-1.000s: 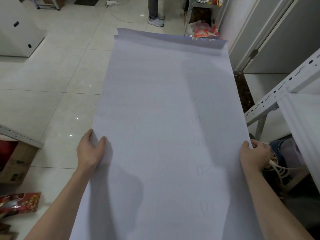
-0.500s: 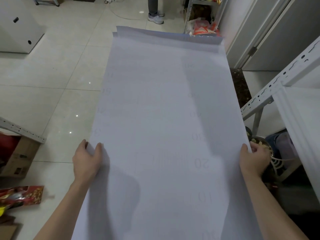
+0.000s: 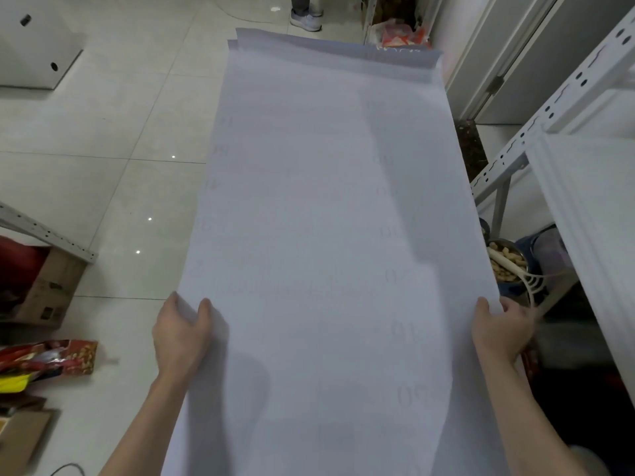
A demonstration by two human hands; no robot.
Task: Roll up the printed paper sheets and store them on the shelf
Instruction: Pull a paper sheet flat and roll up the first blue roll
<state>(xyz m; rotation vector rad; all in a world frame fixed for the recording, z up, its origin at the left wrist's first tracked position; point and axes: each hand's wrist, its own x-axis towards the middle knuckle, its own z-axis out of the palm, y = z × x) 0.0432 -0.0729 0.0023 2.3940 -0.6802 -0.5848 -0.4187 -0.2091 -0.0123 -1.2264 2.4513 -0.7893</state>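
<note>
A long stack of white printed paper sheets [image 3: 326, 207] stretches away from me over the tiled floor, blank side up, with faint numbers showing through. Its far end shows at least two offset layers. My left hand [image 3: 180, 333] grips the sheets' left edge, thumb on top. My right hand [image 3: 500, 329] grips the right edge the same way. The white metal shelf [image 3: 563, 97] stands at the right, its upper board close to my right hand.
Another person's feet [image 3: 305, 18] stand at the far end. Under the shelf sit a bowl of peanuts [image 3: 507, 264] and a blue container. A cardboard box [image 3: 48, 290], a shelf rail [image 3: 44, 231] and snack bags [image 3: 48, 360] lie left. A white cabinet [image 3: 34, 46] stands far left.
Both hands have slid down the sheets' side edges toward me, and the view has tilted down a little. The sheets stay flat and unrolled.
</note>
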